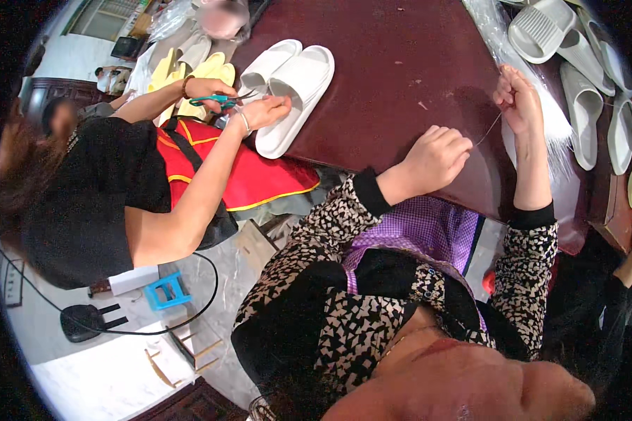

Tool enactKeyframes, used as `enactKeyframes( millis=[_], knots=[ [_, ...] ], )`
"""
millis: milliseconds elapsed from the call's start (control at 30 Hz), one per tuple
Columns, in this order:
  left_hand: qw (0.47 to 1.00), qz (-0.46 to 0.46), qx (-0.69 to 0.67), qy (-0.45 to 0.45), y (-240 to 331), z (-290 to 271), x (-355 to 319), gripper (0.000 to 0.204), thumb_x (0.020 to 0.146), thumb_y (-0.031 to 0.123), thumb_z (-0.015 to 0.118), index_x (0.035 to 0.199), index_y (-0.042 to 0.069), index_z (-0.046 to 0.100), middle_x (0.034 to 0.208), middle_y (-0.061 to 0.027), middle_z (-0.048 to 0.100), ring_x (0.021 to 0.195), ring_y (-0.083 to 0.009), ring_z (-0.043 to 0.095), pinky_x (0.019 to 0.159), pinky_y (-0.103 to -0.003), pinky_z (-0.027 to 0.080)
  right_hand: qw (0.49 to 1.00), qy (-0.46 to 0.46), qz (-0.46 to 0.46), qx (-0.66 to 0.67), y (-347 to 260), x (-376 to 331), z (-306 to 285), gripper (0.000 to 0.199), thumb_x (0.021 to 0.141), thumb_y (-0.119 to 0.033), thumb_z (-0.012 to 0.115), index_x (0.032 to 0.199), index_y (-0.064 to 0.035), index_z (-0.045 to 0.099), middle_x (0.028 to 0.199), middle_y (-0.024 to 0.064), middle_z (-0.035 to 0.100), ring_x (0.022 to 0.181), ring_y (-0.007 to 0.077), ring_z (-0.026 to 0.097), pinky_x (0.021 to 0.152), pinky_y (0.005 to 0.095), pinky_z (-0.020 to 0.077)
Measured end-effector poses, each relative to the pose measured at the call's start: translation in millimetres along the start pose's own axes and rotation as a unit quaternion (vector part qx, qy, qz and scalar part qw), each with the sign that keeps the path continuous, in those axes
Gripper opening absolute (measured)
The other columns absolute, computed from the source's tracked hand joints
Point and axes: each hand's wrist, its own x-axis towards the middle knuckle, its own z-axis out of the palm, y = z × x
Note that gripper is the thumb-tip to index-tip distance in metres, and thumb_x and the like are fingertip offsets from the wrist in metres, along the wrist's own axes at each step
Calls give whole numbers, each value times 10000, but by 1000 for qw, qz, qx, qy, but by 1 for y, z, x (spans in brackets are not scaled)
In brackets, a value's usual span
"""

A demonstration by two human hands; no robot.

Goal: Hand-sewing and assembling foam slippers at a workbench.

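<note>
L hand [437, 156] sits centre frame, fist closed on one end of a thin thread [489, 129], knuckles resting on the dark red counter [393, 63]. R hand [518, 98], upper right, is raised a bit, fingers pinched shut on the thread's other end; thread runs taut btw both hands. Clear plastic bags [541, 105] lie just under/behind R hand. Grey slippers [583, 77] line the far right edge. Upper left: a co-worker w/ green scissors [218, 100] works beside a white slipper pair [291, 81] on the counter; yellow slippers [189, 70] behind.
</note>
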Motion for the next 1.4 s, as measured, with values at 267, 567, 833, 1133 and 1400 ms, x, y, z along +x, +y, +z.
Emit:
enactKeyframes(
  millis=[267,567,833,1133,1400],
  knots=[
    [1000,-7,4,-1,-2,4,-9,159,741,66,627,892,43,580,812,-94,572,768,-266,553,702,-365,411,1000,-5,9,-15,1,0,-3,161,936,-159,480,1017,-30,532,633,-48,362,486,50,316,512,221,315],
    [1000,-8,-11,8,-1,4,-9,153,740,68,630,886,47,587,814,-86,574,775,-263,555,708,-360,413,999,-3,13,-42,-1,-2,-1,163,930,-166,496,1012,-32,539,635,-42,367,492,54,312,518,226,314],
    [1000,-12,-5,3,-3,2,-10,157,746,71,628,893,46,581,827,-86,572,781,-267,554,707,-362,417,999,-19,14,-39,1,2,-5,178,929,-166,499,1022,-20,540,639,-42,377,493,54,316,518,228,318],
    [989,-70,62,113,-1,-40,-19,273,745,15,614,1016,13,580,1109,-170,542,947,-332,572,811,-378,476,1000,-21,7,-5,2,4,-9,175,932,-163,494,1023,-19,534,634,-43,374,496,55,317,515,225,316],
    [963,-122,204,123,-22,-90,-71,257,756,41,604,1010,23,571,1083,-165,534,945,-332,530,823,-415,425,1000,-12,10,-25,-2,-1,-2,149,935,-158,490,986,-23,526,637,-43,374,498,55,313,512,225,315]
  ],
)
